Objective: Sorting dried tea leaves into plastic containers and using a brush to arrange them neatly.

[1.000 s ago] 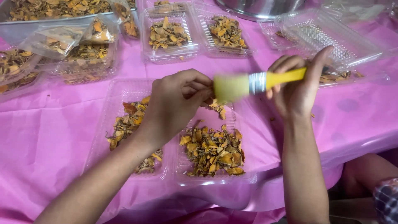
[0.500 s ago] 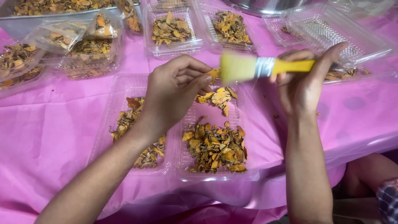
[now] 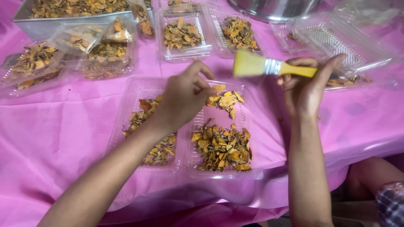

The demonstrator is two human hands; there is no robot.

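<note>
Brush [image 3: 269, 66] gripped in right hand [image 3: 305, 86].
Left hand [image 3: 185, 94], fingers pinched, over half-filled tray [image 3: 219, 130]; chips [image 3: 223, 147] lie below it.

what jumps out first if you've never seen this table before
The bright pink tablecloth fills the view, dotted with clear plastic trays of dried orange-brown chips. In the middle, the right hand holds a yellow-handled paintbrush level above an open double tray, while the left hand hovers over the chips in it. A metal pan full of the same chips sits at the far left corner.
</note>
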